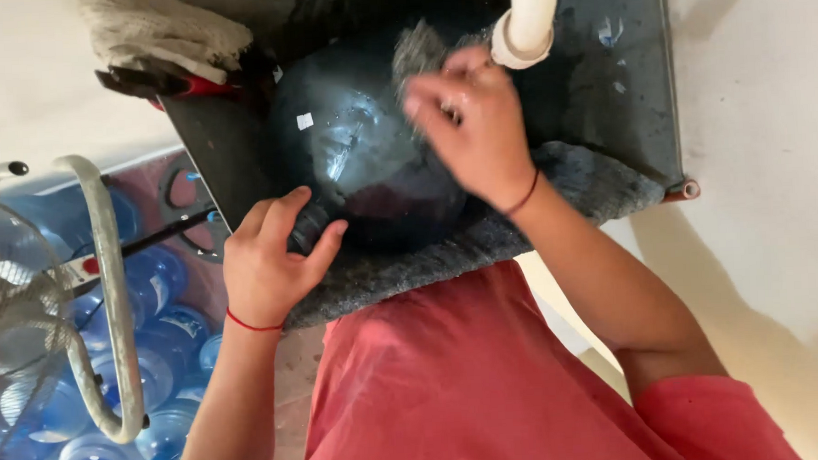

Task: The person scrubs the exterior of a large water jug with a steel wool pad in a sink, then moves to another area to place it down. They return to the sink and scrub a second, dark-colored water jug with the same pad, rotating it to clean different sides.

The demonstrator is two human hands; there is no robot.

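A large dark blue water jug (360, 158) lies on its side in a grey basin (624, 92), resting on a grey felt cloth (483, 245) draped over the front rim. My left hand (272, 259) grips the jug's neck at the lower left. My right hand (474, 131) presses a grey scouring pad (417, 47) against the jug's upper side; the hand is blurred with motion. A white pipe (528, 18) hangs down just right of that hand.
Many blue water jugs (122, 390) stand on the floor at lower left, behind a wire fan guard (13, 321) and a curved grey tube (109, 298). A beige rag (157, 29) and a red-handled tool (159, 84) lie at the basin's far left corner.
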